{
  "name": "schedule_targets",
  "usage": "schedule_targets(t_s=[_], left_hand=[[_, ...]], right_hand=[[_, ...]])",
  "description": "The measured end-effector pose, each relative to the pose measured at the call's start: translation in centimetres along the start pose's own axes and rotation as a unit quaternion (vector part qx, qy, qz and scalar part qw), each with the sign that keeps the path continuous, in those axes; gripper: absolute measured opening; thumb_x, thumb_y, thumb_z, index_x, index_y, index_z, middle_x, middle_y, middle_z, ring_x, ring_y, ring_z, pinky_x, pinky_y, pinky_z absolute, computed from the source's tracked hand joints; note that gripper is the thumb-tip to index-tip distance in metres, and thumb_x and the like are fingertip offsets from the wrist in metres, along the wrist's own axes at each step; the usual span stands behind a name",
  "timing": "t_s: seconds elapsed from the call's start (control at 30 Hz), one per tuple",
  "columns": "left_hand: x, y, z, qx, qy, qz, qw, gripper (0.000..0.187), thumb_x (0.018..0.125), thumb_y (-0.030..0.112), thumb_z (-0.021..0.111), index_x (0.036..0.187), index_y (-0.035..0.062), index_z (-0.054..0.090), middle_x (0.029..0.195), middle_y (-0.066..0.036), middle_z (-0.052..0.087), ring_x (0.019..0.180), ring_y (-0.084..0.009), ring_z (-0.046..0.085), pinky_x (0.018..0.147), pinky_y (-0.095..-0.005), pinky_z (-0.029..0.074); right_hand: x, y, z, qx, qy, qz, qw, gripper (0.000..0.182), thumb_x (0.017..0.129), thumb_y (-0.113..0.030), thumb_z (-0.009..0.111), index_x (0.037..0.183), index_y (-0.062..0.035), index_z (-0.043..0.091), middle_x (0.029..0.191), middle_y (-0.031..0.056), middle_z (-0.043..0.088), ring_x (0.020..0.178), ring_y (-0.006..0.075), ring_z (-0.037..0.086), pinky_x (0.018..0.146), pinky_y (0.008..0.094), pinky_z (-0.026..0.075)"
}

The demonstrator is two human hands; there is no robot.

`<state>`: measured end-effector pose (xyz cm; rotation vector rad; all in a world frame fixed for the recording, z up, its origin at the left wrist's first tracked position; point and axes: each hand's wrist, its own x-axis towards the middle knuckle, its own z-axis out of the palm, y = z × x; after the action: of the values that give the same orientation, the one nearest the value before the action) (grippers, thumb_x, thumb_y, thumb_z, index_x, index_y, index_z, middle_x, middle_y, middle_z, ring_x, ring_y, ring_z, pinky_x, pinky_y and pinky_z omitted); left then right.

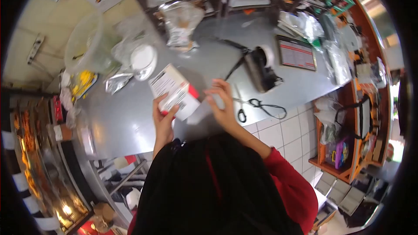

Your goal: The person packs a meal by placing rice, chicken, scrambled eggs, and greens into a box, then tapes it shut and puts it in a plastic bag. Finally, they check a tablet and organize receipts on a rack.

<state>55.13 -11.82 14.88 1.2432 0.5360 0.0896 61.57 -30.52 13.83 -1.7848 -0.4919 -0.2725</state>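
My left hand (164, 119) is closed around the lower edge of a white cardboard box (173, 91) with printed text and a red patch on its right side. To the right of the box is my right hand (223, 104), its fingers stretched out and apart. A pale patch shows by those fingers, too blurred to make out. Scissors (242, 114) with black handles lie just right of my right hand, at the table's near edge. Farther off stands a black tape dispenser (260, 72) with a roll of tape (268, 55) at its top.
On the metal table (126, 122) are a clear plastic tub (87, 43), a white round lid or container (143, 57), a silver packet (117, 82) and a clear bag (182, 24). A framed red-and-white sheet (297, 53) lies at the right. A wooden shelf (333, 165) stands beyond the right edge.
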Motion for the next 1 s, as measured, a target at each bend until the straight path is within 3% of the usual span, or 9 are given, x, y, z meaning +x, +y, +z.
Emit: schedule_targets(t_s=[0.07, 0.13, 0.23, 0.33, 0.47, 0.57, 0.7, 0.83, 1.0], left_hand=[[0.7, 0.2, -0.4, -0.058, -0.001, 0.006, 0.998, 0.050, 0.077, -0.002, 0.069, 0.118, 0.0124, 0.046, 0.110, -0.007, 0.054, 0.099, -0.0165, 0.055, 0.081, -0.0271, 0.047], [0.2, 0.3, -0.4, -0.097, -0.027, 0.035, 0.994, 0.048, 0.077, -0.005, 0.067, 0.117, 0.0106, 0.044, 0.111, -0.009, 0.053, 0.101, -0.0171, 0.054, 0.083, -0.0284, 0.047], [-0.3, 0.1, -0.3, -0.093, -0.059, 0.076, 0.991, 0.048, 0.077, -0.008, 0.066, 0.116, 0.0090, 0.043, 0.112, -0.009, 0.053, 0.105, -0.0174, 0.053, 0.087, -0.0295, 0.045], [-1.7, 0.1, 0.0, -0.131, -0.083, 0.092, 0.984, 0.049, 0.076, -0.008, 0.066, 0.115, 0.0089, 0.042, 0.113, -0.009, 0.052, 0.106, -0.0177, 0.052, 0.088, -0.0307, 0.045], [-2.7, 0.6, -1.5, -0.203, -0.170, 0.088, 0.960, 0.051, 0.073, -0.005, 0.070, 0.113, 0.0091, 0.041, 0.117, -0.010, 0.048, 0.110, -0.0216, 0.051, 0.092, -0.0363, 0.043], [-3.6, 1.1, -2.2, -0.256, -0.183, 0.046, 0.948, 0.028, 0.085, 0.011, 0.058, 0.109, 0.0079, 0.043, 0.119, -0.012, 0.047, 0.115, -0.0244, 0.046, 0.097, -0.0401, 0.037], [-4.7, 2.0, -2.4, -0.211, -0.217, 0.079, 0.950, 0.018, 0.090, 0.015, 0.047, 0.107, 0.0073, 0.045, 0.119, -0.013, 0.047, 0.117, -0.0242, 0.043, 0.099, -0.0420, 0.033], [-5.3, 2.1, -2.4, -0.208, -0.237, 0.071, 0.946, 0.018, 0.089, 0.012, 0.049, 0.106, 0.0071, 0.046, 0.119, -0.014, 0.048, 0.117, -0.0239, 0.044, 0.098, -0.0423, 0.033], [-5.9, 3.2, -2.3, -0.176, -0.281, 0.068, 0.941, 0.021, 0.087, 0.011, 0.051, 0.107, 0.0064, 0.046, 0.122, -0.014, 0.045, 0.115, -0.0241, 0.045, 0.088, -0.0407, 0.044]], right_hand=[[-3.0, -0.6, 0.7, 0.109, -0.027, 0.132, 0.985, 0.014, 0.087, -0.012, 0.060, 0.091, 0.0012, 0.061, 0.102, 0.0121, 0.057, 0.087, 0.0218, 0.059, 0.080, 0.0312, 0.046], [-4.9, -1.5, 1.5, 0.309, -0.091, 0.326, 0.889, 0.014, 0.090, -0.012, 0.057, 0.084, 0.0009, 0.061, 0.092, 0.0097, 0.061, 0.077, 0.0184, 0.060, 0.076, 0.0283, 0.046], [-4.3, -2.3, 3.4, 0.233, -0.137, 0.354, 0.896, 0.014, 0.091, -0.010, 0.055, 0.083, 0.0003, 0.061, 0.077, 0.0058, 0.062, 0.068, 0.0149, 0.060, 0.071, 0.0272, 0.047], [-4.5, 1.0, 5.1, 0.243, -0.113, 0.312, 0.912, 0.012, 0.086, -0.010, 0.061, 0.087, 0.0011, 0.063, 0.076, 0.0058, 0.065, 0.067, 0.0134, 0.061, 0.066, 0.0267, 0.048], [-4.0, 0.7, 4.5, 0.110, -0.113, 0.088, 0.984, 0.017, 0.073, -0.008, 0.072, 0.086, 0.0013, 0.065, 0.075, 0.0088, 0.068, 0.068, 0.0175, 0.065, 0.062, 0.0292, 0.051], [-3.6, -1.0, 4.9, 0.039, -0.035, -0.094, 0.994, 0.034, 0.062, -0.013, 0.080, 0.091, -0.0020, 0.067, 0.080, 0.0105, 0.068, 0.071, 0.0254, 0.068, 0.062, 0.0325, 0.053], [-3.4, -1.9, 4.0, 0.060, -0.049, -0.124, 0.989, 0.046, 0.056, -0.030, 0.084, 0.088, -0.0023, 0.067, 0.087, 0.0090, 0.069, 0.077, 0.0238, 0.068, 0.068, 0.0338, 0.054], [-2.7, -2.9, 2.8, 0.002, -0.057, -0.208, 0.976, 0.041, 0.067, -0.024, 0.079, 0.097, -0.0008, 0.064, 0.095, 0.0109, 0.068, 0.081, 0.0239, 0.068, 0.070, 0.0332, 0.054], [-3.8, -2.0, 2.1, 0.047, -0.090, -0.122, 0.987, 0.039, 0.072, -0.020, 0.074, 0.103, -0.0002, 0.061, 0.099, 0.0119, 0.067, 0.082, 0.0240, 0.067, 0.071, 0.0328, 0.054]])
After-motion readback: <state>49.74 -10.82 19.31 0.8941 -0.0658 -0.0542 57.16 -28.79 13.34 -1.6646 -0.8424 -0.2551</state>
